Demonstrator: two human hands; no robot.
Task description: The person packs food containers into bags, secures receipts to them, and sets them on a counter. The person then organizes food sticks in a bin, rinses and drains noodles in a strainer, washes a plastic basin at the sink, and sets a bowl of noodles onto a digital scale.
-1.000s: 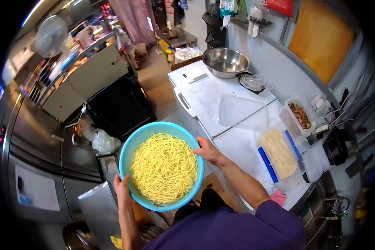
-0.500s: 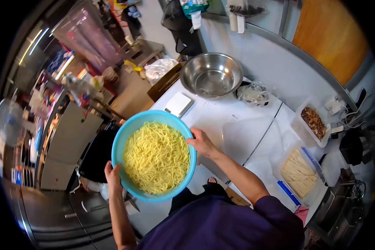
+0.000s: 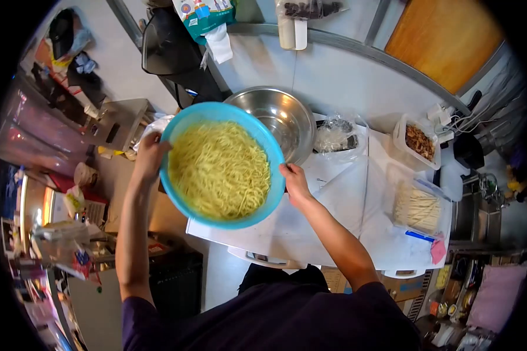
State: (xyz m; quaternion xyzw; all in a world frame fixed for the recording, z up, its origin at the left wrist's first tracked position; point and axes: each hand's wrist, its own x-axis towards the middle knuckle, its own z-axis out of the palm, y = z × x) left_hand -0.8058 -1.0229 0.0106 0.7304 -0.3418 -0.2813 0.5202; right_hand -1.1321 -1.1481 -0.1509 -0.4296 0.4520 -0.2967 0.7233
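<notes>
A light blue plastic basin [image 3: 273, 143] full of yellow noodles [image 3: 219, 172] is held up in front of me, over the left part of the white table. My left hand [image 3: 151, 155] grips its left rim and my right hand [image 3: 295, 182] its right rim, both with fingers closed on the edge. Some of the noodles look smeared by motion. Just behind the basin stands a large steel bowl [image 3: 295, 126], partly covered by it from this angle.
On the white table [image 3: 334, 234], a clear plastic bag [image 3: 336, 133] lies right of the steel bowl. Farther right are a tub of brown dried pieces [image 3: 418, 141] and a clear box of pale sticks [image 3: 418, 207]. A black bin-like container [image 3: 173, 50] is at upper left.
The blue basin has been carried toward the table and up beside the steel bowl, both hands still on its rim. My view has turned, and my body faces the table more squarely.
</notes>
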